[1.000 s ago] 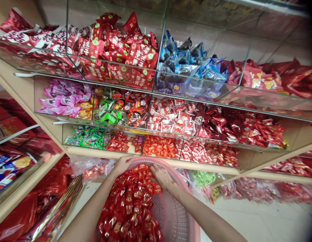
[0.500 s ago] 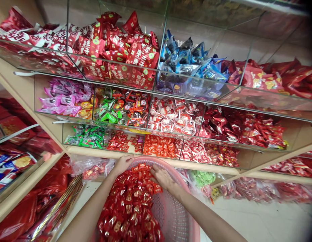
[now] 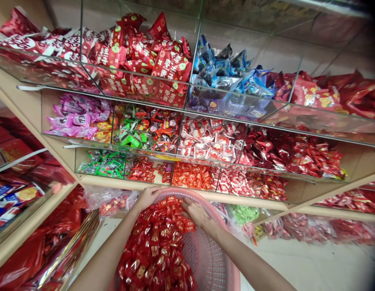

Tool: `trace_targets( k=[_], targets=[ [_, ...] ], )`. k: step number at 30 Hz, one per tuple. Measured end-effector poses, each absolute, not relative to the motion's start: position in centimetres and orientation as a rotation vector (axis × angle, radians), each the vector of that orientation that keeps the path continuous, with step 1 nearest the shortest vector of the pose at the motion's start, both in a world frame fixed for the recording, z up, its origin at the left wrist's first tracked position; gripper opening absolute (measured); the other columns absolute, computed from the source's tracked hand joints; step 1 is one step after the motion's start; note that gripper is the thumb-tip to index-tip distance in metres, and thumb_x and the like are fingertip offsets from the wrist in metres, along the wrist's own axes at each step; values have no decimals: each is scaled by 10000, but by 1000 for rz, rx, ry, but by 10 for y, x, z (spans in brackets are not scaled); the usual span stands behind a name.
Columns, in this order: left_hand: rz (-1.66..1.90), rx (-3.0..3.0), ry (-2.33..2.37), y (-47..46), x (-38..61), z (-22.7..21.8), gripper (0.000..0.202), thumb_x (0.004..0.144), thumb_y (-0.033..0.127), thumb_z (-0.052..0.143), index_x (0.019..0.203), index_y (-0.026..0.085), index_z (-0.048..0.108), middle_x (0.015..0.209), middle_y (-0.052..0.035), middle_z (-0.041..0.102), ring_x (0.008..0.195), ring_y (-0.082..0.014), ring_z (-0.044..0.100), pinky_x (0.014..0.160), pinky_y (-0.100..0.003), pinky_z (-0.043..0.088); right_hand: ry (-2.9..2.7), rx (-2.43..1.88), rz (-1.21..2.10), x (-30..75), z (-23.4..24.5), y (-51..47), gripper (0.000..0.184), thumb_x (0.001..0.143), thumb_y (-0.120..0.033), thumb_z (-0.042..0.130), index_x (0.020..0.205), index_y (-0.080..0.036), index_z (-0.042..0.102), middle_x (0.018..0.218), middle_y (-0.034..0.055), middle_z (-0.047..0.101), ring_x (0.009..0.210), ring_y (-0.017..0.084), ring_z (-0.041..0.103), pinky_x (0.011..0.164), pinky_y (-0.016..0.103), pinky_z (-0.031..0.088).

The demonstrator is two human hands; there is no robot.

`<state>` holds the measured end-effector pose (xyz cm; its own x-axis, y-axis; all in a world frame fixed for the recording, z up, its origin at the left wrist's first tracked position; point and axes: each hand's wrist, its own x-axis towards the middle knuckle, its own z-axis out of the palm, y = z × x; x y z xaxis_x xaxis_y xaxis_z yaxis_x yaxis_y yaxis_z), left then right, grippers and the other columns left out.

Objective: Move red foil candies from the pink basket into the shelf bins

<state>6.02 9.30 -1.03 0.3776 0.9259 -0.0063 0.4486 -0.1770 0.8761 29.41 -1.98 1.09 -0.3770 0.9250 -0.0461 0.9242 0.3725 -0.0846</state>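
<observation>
A round pink plastic basket (image 3: 216,254) with a perforated wall holds a heap of shiny red wrapped candies (image 3: 153,246). At its far edge lie lighter orange-red wrapped candies (image 3: 170,202). My left hand (image 3: 147,198) is closed over the basket's far left rim, its fingertips bent over the edge. My right hand (image 3: 196,212) reaches inside from the right. Its slightly parted, bent fingers rest on the orange-red candies, and some fingertips are hidden among them. The right part of the basket's floor shows bare mesh.
Ahead stands a tiered wooden shelf (image 3: 296,206) with clear-walled bins of wrapped sweets. Orange-red candies (image 3: 195,176) fill a low bin just past the basket. Bagged sweets (image 3: 113,204) lie beneath the shelf. At left is another rack (image 3: 54,202) of red packets.
</observation>
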Motion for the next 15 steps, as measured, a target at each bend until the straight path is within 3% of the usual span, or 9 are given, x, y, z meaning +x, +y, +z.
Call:
trace_targets(
  k=[7, 15],
  targets=[
    [696, 1796, 1198, 93, 60, -10, 474, 724, 498, 540, 1056, 178, 653, 1146, -68, 616, 1090, -227, 557, 1002, -362, 381, -2510, -1725, 189, 292, 2, -16, 216, 897, -288, 399, 873, -171, 578, 991, 68, 556, 790, 161, 538, 662, 264, 408],
    [695, 1811, 1171, 92, 62, -7, 429, 739, 475, 529, 1021, 184, 670, 1110, -52, 642, 1055, -218, 577, 981, -351, 399, -2418, -1704, 80, 299, 32, -9, 298, 898, -423, 373, 908, -182, 548, 951, 62, 545, 767, 157, 550, 658, 263, 420]
  ],
)
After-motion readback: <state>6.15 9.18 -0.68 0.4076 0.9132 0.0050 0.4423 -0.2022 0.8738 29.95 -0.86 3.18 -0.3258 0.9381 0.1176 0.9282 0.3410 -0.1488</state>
